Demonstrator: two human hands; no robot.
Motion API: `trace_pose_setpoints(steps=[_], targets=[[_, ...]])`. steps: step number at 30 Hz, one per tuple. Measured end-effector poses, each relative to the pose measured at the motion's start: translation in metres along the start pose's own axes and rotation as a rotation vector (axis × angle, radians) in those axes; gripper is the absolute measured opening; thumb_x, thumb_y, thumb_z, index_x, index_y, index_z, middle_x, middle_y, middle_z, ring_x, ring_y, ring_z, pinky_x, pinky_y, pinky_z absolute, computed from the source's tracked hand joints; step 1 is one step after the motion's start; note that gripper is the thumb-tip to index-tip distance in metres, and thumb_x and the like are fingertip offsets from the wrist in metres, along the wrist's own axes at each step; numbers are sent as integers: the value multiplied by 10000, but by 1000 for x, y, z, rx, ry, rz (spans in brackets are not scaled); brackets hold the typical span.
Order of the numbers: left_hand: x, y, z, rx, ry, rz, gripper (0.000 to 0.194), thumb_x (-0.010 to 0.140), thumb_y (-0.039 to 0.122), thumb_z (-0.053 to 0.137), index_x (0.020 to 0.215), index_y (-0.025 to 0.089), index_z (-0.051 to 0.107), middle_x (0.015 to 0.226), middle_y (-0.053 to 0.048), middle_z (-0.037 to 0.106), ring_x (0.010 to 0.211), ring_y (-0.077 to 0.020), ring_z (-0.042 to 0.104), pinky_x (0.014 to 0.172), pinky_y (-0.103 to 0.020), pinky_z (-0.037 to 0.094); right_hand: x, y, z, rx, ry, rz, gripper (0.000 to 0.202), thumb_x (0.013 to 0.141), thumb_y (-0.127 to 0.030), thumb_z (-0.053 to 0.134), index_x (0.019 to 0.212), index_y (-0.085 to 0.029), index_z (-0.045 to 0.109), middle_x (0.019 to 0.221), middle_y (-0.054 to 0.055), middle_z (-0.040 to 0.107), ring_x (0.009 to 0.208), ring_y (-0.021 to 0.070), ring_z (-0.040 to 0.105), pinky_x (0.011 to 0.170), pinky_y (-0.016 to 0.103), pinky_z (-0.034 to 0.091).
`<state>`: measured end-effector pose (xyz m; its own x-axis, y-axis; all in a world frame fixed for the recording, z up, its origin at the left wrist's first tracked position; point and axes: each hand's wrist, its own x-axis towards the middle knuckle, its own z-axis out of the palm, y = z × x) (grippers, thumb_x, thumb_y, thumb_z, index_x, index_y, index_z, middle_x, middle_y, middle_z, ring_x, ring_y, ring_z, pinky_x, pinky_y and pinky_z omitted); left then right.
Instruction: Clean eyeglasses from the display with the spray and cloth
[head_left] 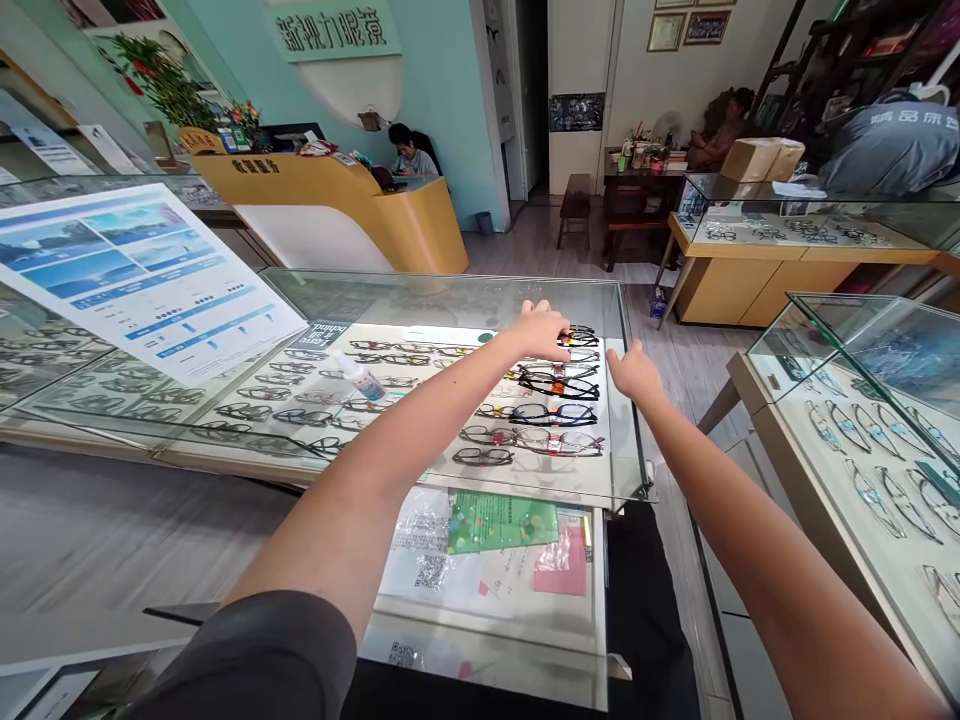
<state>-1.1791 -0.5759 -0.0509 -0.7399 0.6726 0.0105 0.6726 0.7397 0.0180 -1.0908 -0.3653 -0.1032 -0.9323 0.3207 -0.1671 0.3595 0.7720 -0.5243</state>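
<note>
Within the case (547, 481), glasses (559, 388) are laid out in rows under clear glass, just below and left of the left hand (541, 332): the frames nearest it are dark and thick-rimmed, marked with small orange and red tags, while thinner ones are spread farther left. A dark pair is set at the near end of a row, below the hand. Farther left of that grip, a small white bottle (360, 379) with a bluish label is seen — its print too small to be read — and a card (324, 336) is placed beyond it, on which "behind" seems to be written. A sheet (154, 285) with blue pictures is stood at far left, its small print unreadable. Well beyond the hands, "新视力眼镜" is shown on the sign (330, 32). Below the left hand, a green card (502, 522) and a pink slip (561, 567) are kept in the drawer (536, 625). The left arm is stretched forward, the back of the hand turned up and the fingers bent; whether anything is gripped cannot be told. The right hand (636, 373) is held at the case's right edge, its thumb set slightly apart — the other fingers are largely hidden, so its grip cannot be told.
</note>
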Motion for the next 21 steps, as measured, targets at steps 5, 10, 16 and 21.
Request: trace_pose_setpoints(steps=[5,10,16,21], targets=[[1,-2,-5,7,-36,17,527,759,584,735,1124,204,734,1104,-146,772,1280,-391,506,1072,-528,340,-3,-1,-1,9,-5,-2,777,1112,-491,331,1709,-9,211,1436,287,666,1269,413,680,1041,493,536],[0,-3,-9,-21,-62,28,465,746,578,739,1037,216,740,1228,-141,778,1320,-389,490,1095,-525,321,-4,0,-2,15,-8,4,773,1111,-496,329,1710,-18,223,1444,278,663,1266,403,679,1023,478,544],[3,-2,-11,-97,-47,41,325,882,513,605,849,230,762,1248,-109,780,1326,-371,472,1142,-555,299,-5,-2,-3,23,-4,9,742,1113,-482,343,1689,-23,249,1428,283,671,1277,407,679,1045,481,530],[9,-2,-11,-88,-58,7,448,990,462,440,881,235,810,1498,-73,696,1388,-352,435,1171,-586,295,-5,-2,-3,26,5,9,715,1111,-484,354,1667,-40,284,1435,284,668,1295,406,676,1069,483,518]])
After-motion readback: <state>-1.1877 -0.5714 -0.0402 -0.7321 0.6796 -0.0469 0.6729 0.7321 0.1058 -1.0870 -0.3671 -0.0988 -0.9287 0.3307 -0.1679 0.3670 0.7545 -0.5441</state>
